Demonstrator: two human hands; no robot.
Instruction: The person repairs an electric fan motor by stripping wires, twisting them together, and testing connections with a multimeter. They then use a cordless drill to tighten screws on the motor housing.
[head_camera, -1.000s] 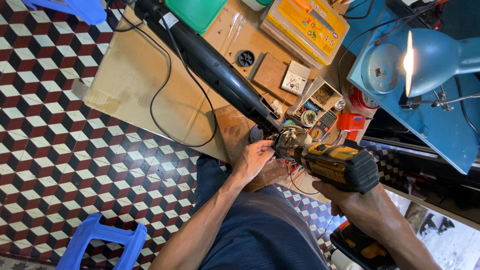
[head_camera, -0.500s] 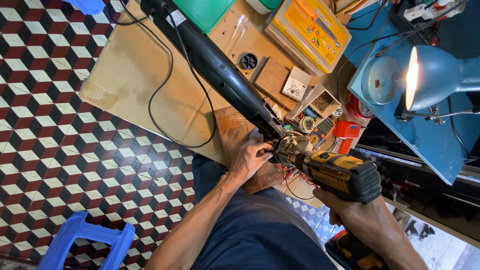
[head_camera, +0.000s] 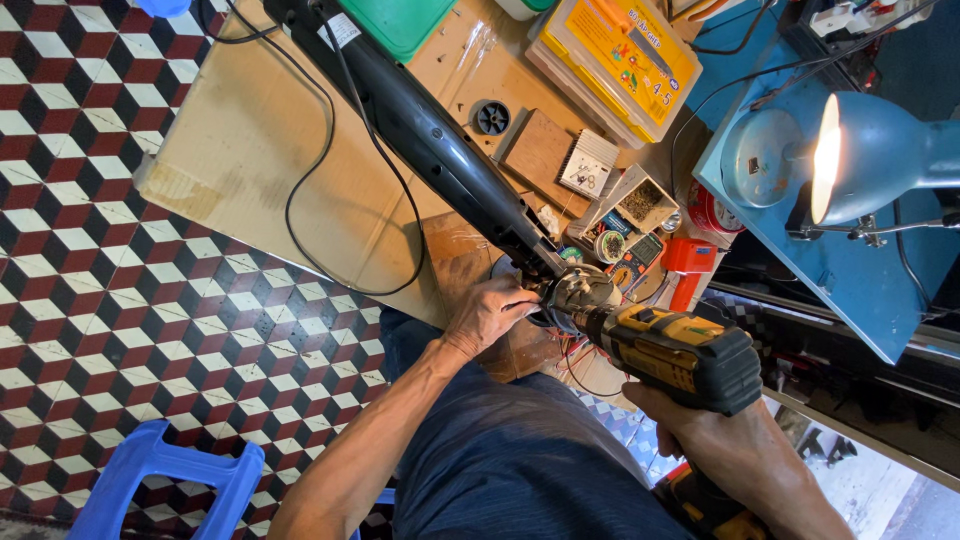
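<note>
Landmark: we place everything from the long black housing (head_camera: 430, 140) that runs slantwise over the cardboard-covered worktop (head_camera: 230, 170).
Drill: the yellow-and-black cordless drill (head_camera: 675, 350) sits at the housing's near end, its chuck nosed against the metal fitting (head_camera: 580, 290) there.
Right hand: our right hand (head_camera: 725, 455) is below the drill body, fingers wrapped closed round the grip; the forearm runs off toward the lower right corner.
Left hand: our left hand (head_camera: 490, 312) lies just beside the fitting on the housing's near end, wrist bent, fingers curled together and pressing on the part. Whether they pinch anything small we cannot tell.
Risk, slip: we judge the bit could jump off the fastener if the drill is not in line with it, and the left fingertips are right next to the chuck.
Risk, wires: red wires (head_camera: 575, 360) hang loose under the fitting; a turning chuck could catch them.
Risk, twist: the housing is steadied by one hand only, so torque might swing it and sweep the black cable (head_camera: 330, 170) looped beside it.
Risk, clutter: the small parts box (head_camera: 640, 200) and orange meter (head_camera: 640, 258), just past the housing's end, could be knocked.
</note>
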